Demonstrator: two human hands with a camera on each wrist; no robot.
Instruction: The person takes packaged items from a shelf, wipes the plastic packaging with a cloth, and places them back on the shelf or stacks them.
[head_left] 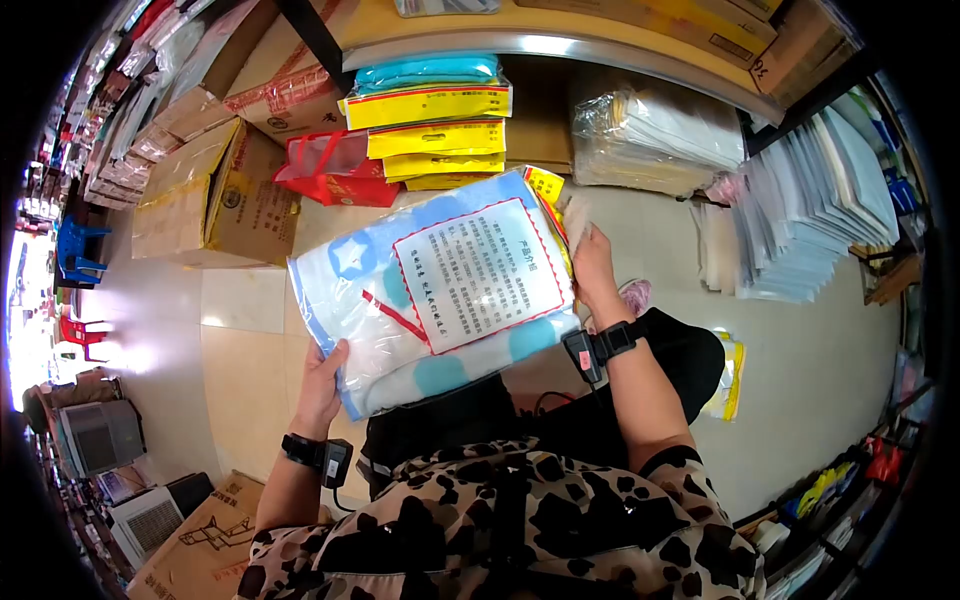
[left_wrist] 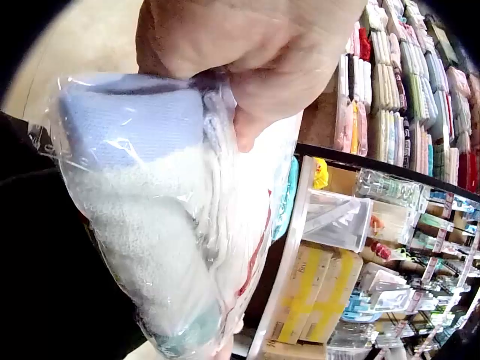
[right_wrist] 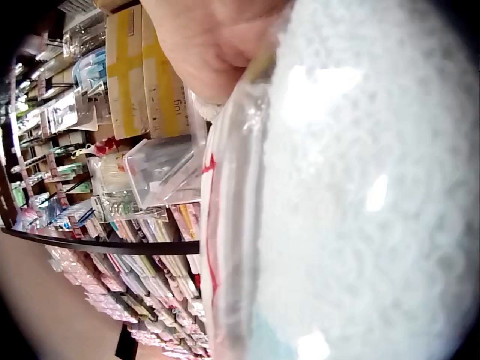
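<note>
A folded blue and white towel in a clear plastic bag (head_left: 450,375) lies tilted across both hands, over the person's lap. Its printed paper insert (head_left: 480,270) has a red scalloped border and faces up. My left hand (head_left: 322,385) grips the near left corner, thumb on top. In the left wrist view that hand (left_wrist: 255,52) pinches the bag's folded edge. On the far right edge, my right hand (head_left: 597,268) holds the bag beside a yellow strip and a crumpled whitish piece (head_left: 577,218). The right wrist view shows this hand (right_wrist: 221,37) curled at the edge, fingertips hidden.
Yellow-labelled packets (head_left: 440,135) are stacked under a shelf (head_left: 560,45) ahead, near a red bag (head_left: 335,175). An open carton (head_left: 215,200) stands on the left. To the right are clear-wrapped stacks (head_left: 655,140) and a yellow-edged packet (head_left: 730,375) on the floor.
</note>
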